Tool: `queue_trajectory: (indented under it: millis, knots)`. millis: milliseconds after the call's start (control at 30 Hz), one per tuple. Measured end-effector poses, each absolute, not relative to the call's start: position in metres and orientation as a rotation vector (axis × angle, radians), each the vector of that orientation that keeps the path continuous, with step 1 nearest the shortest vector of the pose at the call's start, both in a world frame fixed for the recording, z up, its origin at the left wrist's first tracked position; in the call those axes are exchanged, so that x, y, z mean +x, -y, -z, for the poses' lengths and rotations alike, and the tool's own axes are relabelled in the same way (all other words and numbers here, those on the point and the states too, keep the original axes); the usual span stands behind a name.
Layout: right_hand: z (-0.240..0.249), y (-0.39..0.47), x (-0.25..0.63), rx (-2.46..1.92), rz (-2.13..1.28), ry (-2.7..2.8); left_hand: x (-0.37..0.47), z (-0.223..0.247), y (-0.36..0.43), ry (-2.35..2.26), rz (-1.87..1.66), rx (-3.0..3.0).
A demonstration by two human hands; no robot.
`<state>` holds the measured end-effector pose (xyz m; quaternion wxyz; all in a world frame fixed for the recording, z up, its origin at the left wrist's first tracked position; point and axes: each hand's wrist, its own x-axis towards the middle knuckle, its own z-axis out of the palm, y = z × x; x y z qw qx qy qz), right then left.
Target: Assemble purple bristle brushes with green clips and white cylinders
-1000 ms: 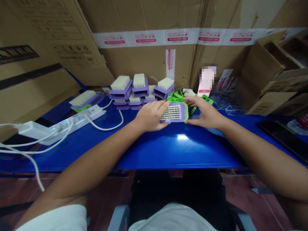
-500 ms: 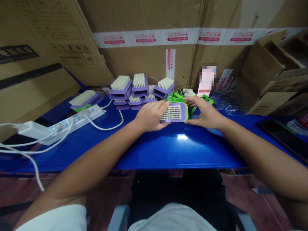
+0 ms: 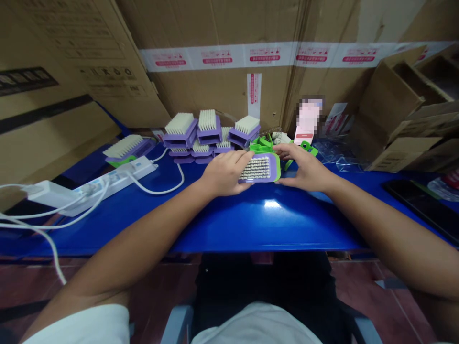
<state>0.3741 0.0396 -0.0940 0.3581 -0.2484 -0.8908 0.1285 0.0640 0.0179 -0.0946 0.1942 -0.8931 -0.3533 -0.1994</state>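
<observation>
A purple rectangular plastic brush with pale bristles and a green rounded end (image 3: pixel 260 168) is held just above the table, bristles facing up. It looks light and stiff; the smooth casing may slip a little, so its long sides seem the surest hold. The left hand (image 3: pixel 227 173) pinches the brush's left end, fingers together across the far side, thumb along the near side. The right hand's (image 3: pixel 306 167) thumb and fingers stand apart about the green end; whether they press it cannot be told. Bright green plastic parts (image 3: pixel 263 143) crowd just behind, with stacked purple brushes (image 3: pixel 210 137) to the left. Toward the person, the glossy blue table (image 3: pixel 265 229) offers room up to its straight front edge.
</observation>
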Motion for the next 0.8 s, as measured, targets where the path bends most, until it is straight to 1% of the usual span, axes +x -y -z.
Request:
queue_trajectory:
  millis: [800]
  knots:
    - [0.0966, -0.041, 0.3746, -0.61, -0.329, 2.299, 0.064, 0.0936, -0.0175, 0.985, 0.545, -2.509]
